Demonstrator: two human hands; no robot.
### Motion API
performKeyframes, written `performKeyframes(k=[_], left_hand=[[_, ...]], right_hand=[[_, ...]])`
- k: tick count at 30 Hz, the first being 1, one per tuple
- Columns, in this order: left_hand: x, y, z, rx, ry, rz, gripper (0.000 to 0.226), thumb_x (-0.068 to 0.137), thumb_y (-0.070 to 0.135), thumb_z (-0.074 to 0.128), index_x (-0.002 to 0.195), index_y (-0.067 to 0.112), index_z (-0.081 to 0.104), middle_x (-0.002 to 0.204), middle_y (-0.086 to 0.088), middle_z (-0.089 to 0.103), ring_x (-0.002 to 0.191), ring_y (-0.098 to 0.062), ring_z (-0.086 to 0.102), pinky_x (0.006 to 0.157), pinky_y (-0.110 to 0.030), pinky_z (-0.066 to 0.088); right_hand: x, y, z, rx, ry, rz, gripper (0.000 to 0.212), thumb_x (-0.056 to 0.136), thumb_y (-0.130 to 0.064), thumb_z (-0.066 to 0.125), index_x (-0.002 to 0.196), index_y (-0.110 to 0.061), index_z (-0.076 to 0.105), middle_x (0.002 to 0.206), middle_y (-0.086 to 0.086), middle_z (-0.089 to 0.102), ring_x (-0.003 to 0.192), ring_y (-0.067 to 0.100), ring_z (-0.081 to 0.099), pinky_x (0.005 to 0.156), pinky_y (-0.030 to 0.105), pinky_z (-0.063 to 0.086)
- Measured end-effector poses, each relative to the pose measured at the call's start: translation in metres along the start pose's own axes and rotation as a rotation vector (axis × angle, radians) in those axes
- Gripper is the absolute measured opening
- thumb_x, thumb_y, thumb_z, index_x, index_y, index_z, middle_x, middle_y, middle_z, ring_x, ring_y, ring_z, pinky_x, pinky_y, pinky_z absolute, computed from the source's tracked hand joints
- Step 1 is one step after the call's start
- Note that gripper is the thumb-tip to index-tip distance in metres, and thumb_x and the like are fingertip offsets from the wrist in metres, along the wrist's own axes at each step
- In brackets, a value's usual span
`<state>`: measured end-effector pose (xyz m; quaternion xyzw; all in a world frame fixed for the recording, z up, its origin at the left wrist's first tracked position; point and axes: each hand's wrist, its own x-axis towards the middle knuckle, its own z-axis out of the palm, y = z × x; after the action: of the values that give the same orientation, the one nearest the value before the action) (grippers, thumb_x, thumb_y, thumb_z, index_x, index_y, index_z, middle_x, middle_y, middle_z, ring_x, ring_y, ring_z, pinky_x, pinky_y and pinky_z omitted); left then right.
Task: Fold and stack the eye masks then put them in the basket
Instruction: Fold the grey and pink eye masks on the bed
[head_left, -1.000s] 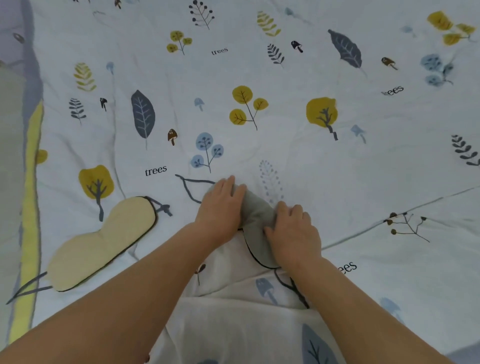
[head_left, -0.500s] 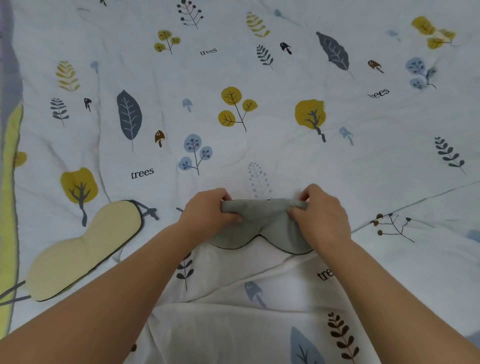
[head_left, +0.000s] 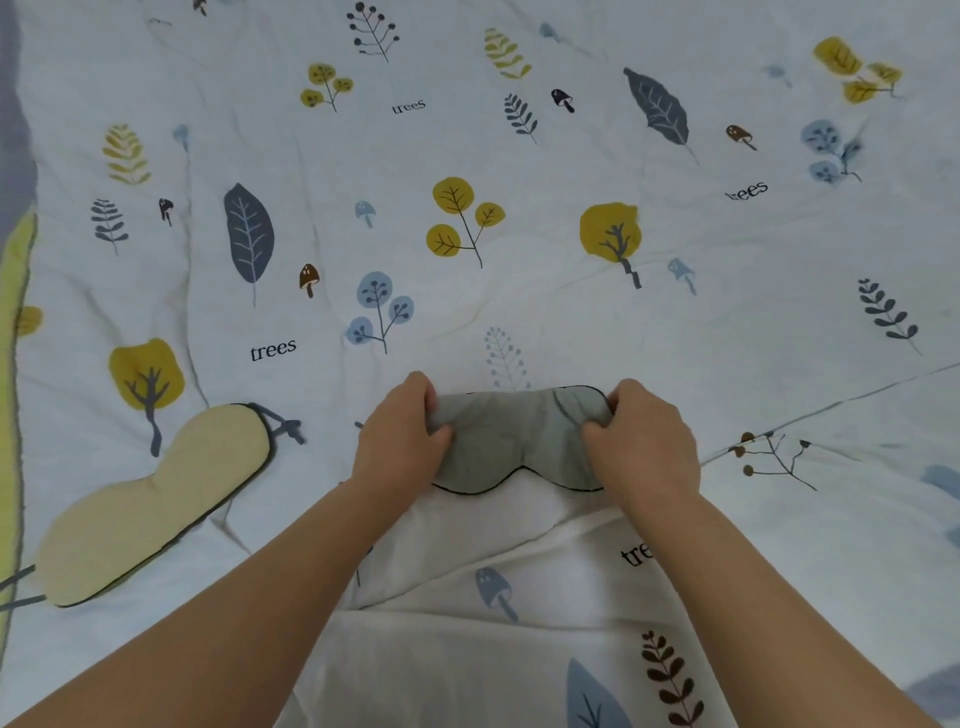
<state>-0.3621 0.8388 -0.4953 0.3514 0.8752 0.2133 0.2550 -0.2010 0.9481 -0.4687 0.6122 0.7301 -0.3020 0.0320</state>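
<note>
A grey-green eye mask (head_left: 519, 441) with dark piping lies spread flat on the bedspread in the lower middle of the head view. My left hand (head_left: 400, 441) pinches its left end and my right hand (head_left: 644, 441) pinches its right end. The mask's ends are hidden under my fingers. A pale yellow eye mask (head_left: 150, 504) lies flat and diagonal at the lower left, its dark strap poking out at the top right end. No basket is in view.
A white bedspread (head_left: 571, 322) printed with leaves, trees and mushrooms fills the view. It has a raised fold near me below the grey mask. A yellow and grey strip (head_left: 13, 291) runs along the left edge.
The grey mask was bunched under both hands a second ago. My hands have moved apart and pulled it out flat and widthwise, each holding one end.
</note>
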Motion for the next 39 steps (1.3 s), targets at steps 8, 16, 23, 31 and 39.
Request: performKeyframes(k=[8,16,23,31,39], left_hand=[[-0.004,0.007,-0.006,-0.199,-0.042,-0.074,0.032,0.095,0.022,0.035,0.077,0.007,0.056,0.081,-0.009,0.055,0.078,-0.02,0.047,0.073,-0.028,0.034],[-0.005,-0.005,-0.011,-0.245,-0.152,-0.16,0.013,0.086,0.014,0.053,0.092,0.007,0.063,0.089,-0.011,0.065,0.083,-0.022,0.058,0.074,-0.031,0.045],[-0.003,-0.012,-0.011,-0.315,-0.12,-0.168,0.023,0.08,-0.002,0.051,0.093,0.015,0.058,0.078,0.003,0.06,0.08,-0.019,0.057,0.062,-0.022,0.047],[-0.021,-0.007,0.001,0.228,0.056,0.112,0.046,0.082,0.003,0.045,0.128,0.006,0.047,0.14,-0.016,0.048,0.124,-0.033,0.046,0.101,-0.042,0.038],[-0.024,-0.051,0.034,0.463,-0.153,0.182,0.061,0.085,0.05,0.005,0.143,0.034,-0.004,0.148,0.013,-0.017,0.144,-0.013,-0.009,0.117,-0.045,-0.004]], right_hand=[[-0.037,-0.05,0.037,0.373,-0.261,-0.274,0.028,0.075,-0.017,0.064,0.103,-0.023,0.064,0.106,0.0,0.066,0.096,0.019,0.064,0.089,0.034,0.052],[-0.033,-0.048,0.053,0.354,-0.14,-0.254,0.025,0.082,-0.008,0.05,0.098,-0.013,0.068,0.097,0.006,0.072,0.094,0.024,0.064,0.077,0.029,0.048],[-0.005,-0.04,0.058,0.304,-0.199,-0.057,0.025,0.096,-0.022,0.042,0.11,-0.009,0.057,0.11,0.011,0.064,0.103,0.029,0.057,0.083,0.034,0.042],[-0.013,-0.039,0.072,0.01,0.036,-0.213,0.043,0.092,-0.02,0.045,0.134,-0.013,0.04,0.129,0.014,0.049,0.117,0.032,0.045,0.09,0.041,0.04],[-0.005,-0.016,0.104,-0.374,-0.115,-0.457,0.062,0.097,-0.045,0.02,0.149,-0.026,-0.007,0.16,-0.009,-0.012,0.147,0.013,-0.013,0.117,0.048,-0.009]])
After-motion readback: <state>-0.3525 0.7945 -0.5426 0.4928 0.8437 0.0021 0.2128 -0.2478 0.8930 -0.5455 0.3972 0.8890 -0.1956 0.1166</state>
